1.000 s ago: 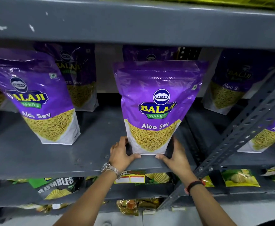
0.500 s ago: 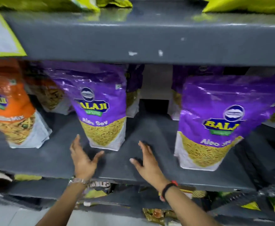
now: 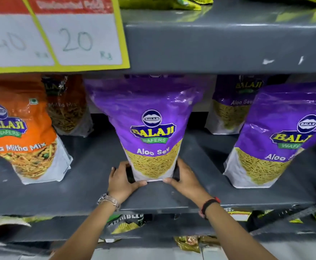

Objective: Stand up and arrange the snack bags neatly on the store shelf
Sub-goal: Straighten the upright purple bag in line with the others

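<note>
Left hand (image 3: 122,180) and right hand (image 3: 184,178) clasped around the base of a purple Aloo Sev bag (image 3: 151,128), thumbs across its front bottom edge, fingers tucked behind. Bag upright on the grey shelf (image 3: 89,184), near the front edge. Another purple bag (image 3: 277,136) well apart on the right, orange Mitha Mix bag (image 3: 22,132) on the left. Price card (image 3: 56,34) overhead.

Purple bag (image 3: 151,102); grey shelf (image 3: 89,177)
</note>
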`<move>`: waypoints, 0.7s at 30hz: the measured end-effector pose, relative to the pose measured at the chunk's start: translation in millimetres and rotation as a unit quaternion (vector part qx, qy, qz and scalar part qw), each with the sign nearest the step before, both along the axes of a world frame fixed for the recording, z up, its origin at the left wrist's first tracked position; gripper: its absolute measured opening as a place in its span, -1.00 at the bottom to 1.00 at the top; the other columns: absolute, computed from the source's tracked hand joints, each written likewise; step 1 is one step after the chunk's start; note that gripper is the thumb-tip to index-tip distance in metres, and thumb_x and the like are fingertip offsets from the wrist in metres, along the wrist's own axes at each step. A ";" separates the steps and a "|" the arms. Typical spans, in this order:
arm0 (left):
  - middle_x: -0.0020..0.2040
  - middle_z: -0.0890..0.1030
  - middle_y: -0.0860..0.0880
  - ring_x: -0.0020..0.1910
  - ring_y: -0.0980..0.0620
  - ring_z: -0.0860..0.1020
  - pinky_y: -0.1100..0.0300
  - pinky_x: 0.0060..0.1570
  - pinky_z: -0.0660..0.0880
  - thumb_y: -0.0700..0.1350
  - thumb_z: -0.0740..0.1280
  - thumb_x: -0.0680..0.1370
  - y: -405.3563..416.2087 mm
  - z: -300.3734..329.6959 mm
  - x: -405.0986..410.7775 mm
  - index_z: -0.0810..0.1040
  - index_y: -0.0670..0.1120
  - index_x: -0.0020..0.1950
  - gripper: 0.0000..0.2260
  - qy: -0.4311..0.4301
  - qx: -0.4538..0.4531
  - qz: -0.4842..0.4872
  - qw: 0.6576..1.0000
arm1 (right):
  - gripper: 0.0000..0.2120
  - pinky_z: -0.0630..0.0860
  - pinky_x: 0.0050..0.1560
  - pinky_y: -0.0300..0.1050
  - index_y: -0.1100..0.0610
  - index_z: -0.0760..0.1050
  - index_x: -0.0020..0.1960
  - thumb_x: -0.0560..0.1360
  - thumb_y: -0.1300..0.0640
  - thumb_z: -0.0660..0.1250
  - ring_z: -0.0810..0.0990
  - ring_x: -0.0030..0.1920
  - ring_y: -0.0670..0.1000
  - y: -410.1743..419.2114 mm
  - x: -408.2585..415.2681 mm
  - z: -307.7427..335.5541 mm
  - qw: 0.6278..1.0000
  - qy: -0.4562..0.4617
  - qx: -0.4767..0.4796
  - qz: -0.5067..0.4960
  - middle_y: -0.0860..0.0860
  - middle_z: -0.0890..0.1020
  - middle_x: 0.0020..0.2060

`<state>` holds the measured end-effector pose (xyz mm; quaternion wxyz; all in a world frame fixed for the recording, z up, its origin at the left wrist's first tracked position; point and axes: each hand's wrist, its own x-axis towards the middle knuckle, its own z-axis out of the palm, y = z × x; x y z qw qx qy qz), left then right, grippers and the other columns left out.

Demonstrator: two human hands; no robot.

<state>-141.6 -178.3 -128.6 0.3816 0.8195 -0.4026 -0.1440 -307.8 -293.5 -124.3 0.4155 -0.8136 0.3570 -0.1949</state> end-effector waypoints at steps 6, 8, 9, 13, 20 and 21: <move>0.24 0.49 -0.08 0.26 -0.07 0.37 -0.03 0.42 0.02 -0.05 0.55 0.19 10.4 0.6 -0.5 0.31 -0.13 0.25 -0.29 0.000 -0.003 -0.071 0.997 | -0.28 0.28 0.11 -0.25 0.00 0.26 0.31 0.24 0.04 0.52 0.40 0.24 0.01 14.5 -25.3 -10.3 0.999 0.001 -0.017 -0.039 -0.03 0.49 0.20; 0.27 0.49 -0.04 0.27 -0.05 0.39 -0.03 0.44 -0.03 -0.01 0.53 0.23 9.6 1.0 0.6 0.30 -0.09 0.27 -0.30 -0.005 0.009 -0.093 0.996 | -0.26 0.31 0.10 -0.17 -0.04 0.24 0.31 0.23 -0.01 0.51 0.41 0.24 0.05 18.4 -22.8 -11.8 0.998 0.014 -0.038 -0.058 0.01 0.50 0.24; 0.26 0.51 -0.04 0.25 -0.04 0.42 -0.05 0.44 -0.04 0.00 0.52 0.24 9.4 0.3 0.4 0.32 -0.08 0.27 -0.32 -0.016 0.015 -0.101 0.995 | -0.28 0.31 0.08 -0.16 -0.04 0.25 0.30 0.23 -0.02 0.51 0.42 0.23 0.06 19.6 -21.5 -11.8 0.997 0.016 -0.048 -0.063 0.01 0.52 0.23; 0.19 0.57 -0.07 0.19 -0.06 0.46 -0.12 0.41 0.06 0.01 0.51 0.24 9.9 -1.6 0.4 0.41 -0.08 0.20 -0.41 -0.022 0.012 -0.087 0.996 | -0.32 0.35 0.08 -0.12 -0.06 0.26 0.29 0.26 -0.02 0.48 0.45 0.21 0.08 21.3 -21.0 -11.9 0.996 0.011 -0.054 -0.065 0.01 0.55 0.21; 0.14 0.59 -0.11 0.13 -0.10 0.47 -0.11 0.36 0.20 -0.01 0.53 0.22 12.4 0.5 -3.3 0.45 -0.11 0.11 -0.46 -0.023 0.006 -0.077 0.997 | -0.34 0.33 0.05 -0.13 -0.11 0.26 0.28 0.25 -0.03 0.48 0.44 0.19 0.05 23.2 -23.7 -10.4 0.997 0.009 -0.042 -0.061 -0.01 0.55 0.20; 0.15 0.59 -0.12 0.14 -0.10 0.47 -0.09 0.35 0.20 -0.02 0.53 0.22 12.5 0.3 -3.0 0.44 -0.11 0.12 -0.45 -0.020 0.006 -0.076 0.997 | -0.34 0.33 0.04 -0.13 -0.13 0.26 0.27 0.25 -0.03 0.48 0.44 0.20 0.05 23.0 -23.7 -9.8 0.997 0.009 -0.041 -0.061 -0.02 0.56 0.19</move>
